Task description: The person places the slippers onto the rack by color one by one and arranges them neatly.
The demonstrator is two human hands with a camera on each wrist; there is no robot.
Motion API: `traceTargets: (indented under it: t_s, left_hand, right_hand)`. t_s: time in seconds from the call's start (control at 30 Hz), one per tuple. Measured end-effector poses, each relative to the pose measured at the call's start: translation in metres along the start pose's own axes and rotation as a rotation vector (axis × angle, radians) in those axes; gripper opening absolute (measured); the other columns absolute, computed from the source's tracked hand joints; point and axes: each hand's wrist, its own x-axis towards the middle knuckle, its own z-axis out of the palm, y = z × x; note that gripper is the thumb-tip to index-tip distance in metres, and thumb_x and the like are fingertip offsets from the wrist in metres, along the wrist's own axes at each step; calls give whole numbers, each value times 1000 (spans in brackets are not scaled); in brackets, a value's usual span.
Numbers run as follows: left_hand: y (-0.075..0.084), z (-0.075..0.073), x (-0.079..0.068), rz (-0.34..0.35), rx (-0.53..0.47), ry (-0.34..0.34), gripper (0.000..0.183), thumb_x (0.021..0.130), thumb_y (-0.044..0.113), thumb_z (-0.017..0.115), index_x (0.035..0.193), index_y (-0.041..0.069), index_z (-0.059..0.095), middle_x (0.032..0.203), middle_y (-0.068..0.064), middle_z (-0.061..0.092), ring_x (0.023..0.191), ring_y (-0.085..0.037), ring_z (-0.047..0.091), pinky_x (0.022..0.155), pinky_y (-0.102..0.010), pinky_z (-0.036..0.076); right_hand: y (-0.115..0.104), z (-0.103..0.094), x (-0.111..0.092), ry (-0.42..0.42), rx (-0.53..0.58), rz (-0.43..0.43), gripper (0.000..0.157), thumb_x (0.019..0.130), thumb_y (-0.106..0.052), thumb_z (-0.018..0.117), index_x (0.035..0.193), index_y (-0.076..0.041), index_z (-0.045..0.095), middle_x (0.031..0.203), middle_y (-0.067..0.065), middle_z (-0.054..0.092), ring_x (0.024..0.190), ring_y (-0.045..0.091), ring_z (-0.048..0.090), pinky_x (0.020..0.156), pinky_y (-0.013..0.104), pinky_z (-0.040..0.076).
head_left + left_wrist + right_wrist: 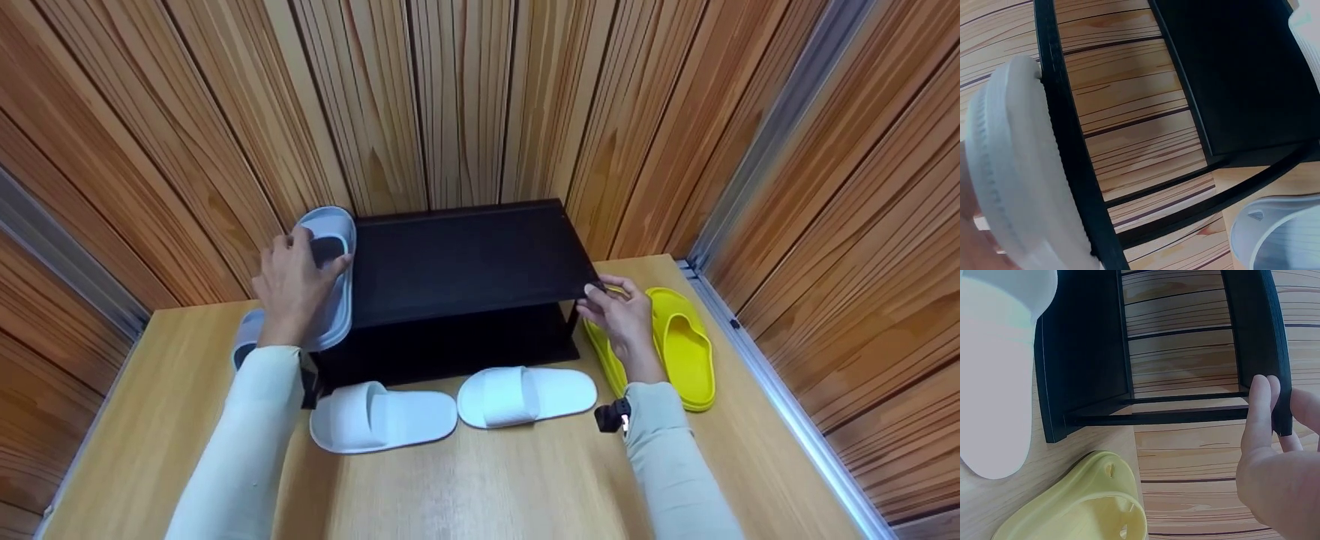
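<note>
A black two-tier shoe rack stands against the wooden wall. At the left end of its top shelf sits a grey slipper, toe toward the wall. My left hand grips this slipper from above, thumb on its right side. In the left wrist view the pale side of the slipper rests along the shelf edge. My right hand pinches the front right corner of the top shelf; in the right wrist view the fingertips lie under the board and the thumb is on its upper side.
Two white slippers lie sideways in front of the rack. A yellow pair of shoes is at the right, partly behind my right hand. Another grey slipper shows on the floor at the left. Metal rails edge the wooden floor.
</note>
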Motion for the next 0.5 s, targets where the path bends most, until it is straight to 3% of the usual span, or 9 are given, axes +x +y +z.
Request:
traceTargets:
  t_s: [0.1, 0.3, 0.5]
  left_hand:
    - [-3, -2, -4, 24, 2, -16, 73, 93, 46, 72, 148, 7, 46, 146, -27, 45, 128, -47, 43, 98, -68, 40]
    - [-10, -8, -11, 40, -14, -32, 82, 94, 51, 69, 155, 6, 39, 154, -28, 37, 140, -49, 32, 114, -64, 24]
    - [-28, -20, -23, 6, -81, 20, 80, 97, 56, 61, 157, 9, 38, 158, -24, 34, 145, -47, 27, 116, -64, 21]
  right_hand:
    - [-1, 0, 1, -2, -5, 1, 35, 98, -7, 67, 131, -7, 55, 111, 12, 62, 81, 16, 70, 83, 29, 58]
    - [0, 1, 1, -14, 11, 6, 34, 98, -6, 67, 130, -7, 55, 105, 10, 62, 80, 16, 70, 82, 29, 58]
    - [1, 2, 0, -17, 22, 4, 34, 98, -6, 67, 130, -6, 55, 99, 9, 63, 78, 16, 70, 81, 29, 59]
